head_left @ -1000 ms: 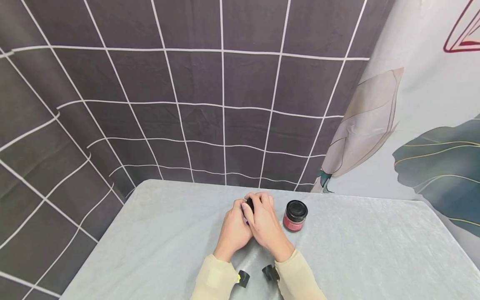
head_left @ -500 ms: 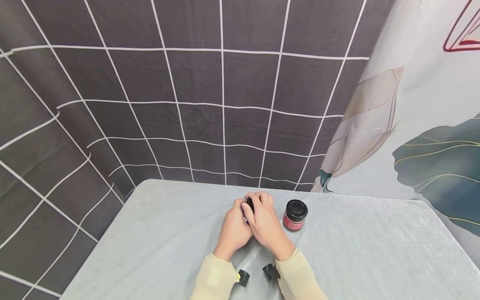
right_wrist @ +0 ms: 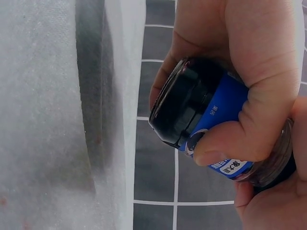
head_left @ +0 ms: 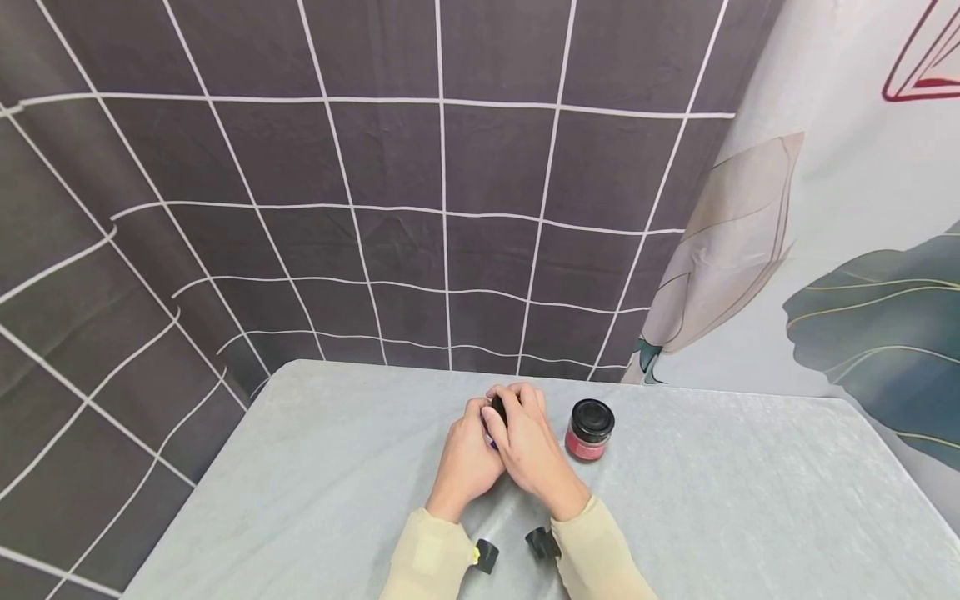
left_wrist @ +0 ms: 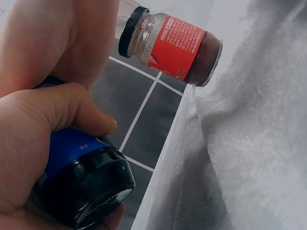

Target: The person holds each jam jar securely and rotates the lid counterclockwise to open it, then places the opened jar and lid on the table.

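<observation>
The left hand (head_left: 469, 460), we see, is wrapped around a blue-labelled glass jar (right_wrist: 213, 108), thumb across the label, above a pale grey cloth-covered table (head_left: 337, 467). The right hand (head_left: 531, 446) is clamped on that jar's round black lid (head_left: 499, 406). We find the jar tilted, top leaning right. Just right of both hands stands a squat, red-labelled glass jar (head_left: 589, 432), upright and capped in black.
</observation>
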### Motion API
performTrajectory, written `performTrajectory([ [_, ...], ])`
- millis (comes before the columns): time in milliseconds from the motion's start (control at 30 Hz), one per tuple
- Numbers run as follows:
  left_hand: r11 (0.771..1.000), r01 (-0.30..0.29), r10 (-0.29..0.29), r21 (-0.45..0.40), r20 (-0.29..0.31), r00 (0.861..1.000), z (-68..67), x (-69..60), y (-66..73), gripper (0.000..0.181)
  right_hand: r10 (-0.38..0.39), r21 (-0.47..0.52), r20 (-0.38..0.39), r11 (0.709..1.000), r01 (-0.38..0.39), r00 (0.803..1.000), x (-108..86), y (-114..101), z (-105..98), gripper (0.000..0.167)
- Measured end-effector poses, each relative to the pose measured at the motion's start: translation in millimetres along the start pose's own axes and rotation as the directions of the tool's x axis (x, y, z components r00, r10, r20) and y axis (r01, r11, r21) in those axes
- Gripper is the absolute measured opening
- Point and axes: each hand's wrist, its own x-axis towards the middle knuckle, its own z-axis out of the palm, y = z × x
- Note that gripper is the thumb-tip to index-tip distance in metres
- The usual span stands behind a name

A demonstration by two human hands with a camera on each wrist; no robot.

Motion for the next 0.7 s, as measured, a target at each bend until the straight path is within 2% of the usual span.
performTrajectory([
  [233, 1.000, -0.013, 0.013, 0.010, -0.012, 1.000, -0.2, -0.6, -0.5, 0.039, 0.012, 0.011, 0.002, 1.000, -0.012, 1.000, -0.5, 0.2, 0.6, 0.030],
  [367, 1.000, 0.000, 0.000, 0.015, -0.006, 1.000, -0.3, -0.4, -1.7, 0.042, 0.007, 0.005, 0.012, 1.000, -0.007, 1.000, -0.3, 1.0, -0.3, 0.036],
  [533, 0.999, 0.035, -0.035, 0.000, 0.013, 0.999, -1.5, -0.5, -2.4, 0.047, 0.004, 0.022, 0.057, 1.000, -0.005, 0.998, -0.8, 1.4, -4.3, 0.043],
  [700, 0.999, 0.036, -0.036, -0.004, 0.026, 0.999, -2.5, 0.2, -3.3, 0.050, 0.016, 0.032, 0.099, 0.999, -0.019, 0.995, -0.3, 1.3, -7.4, 0.046],
])
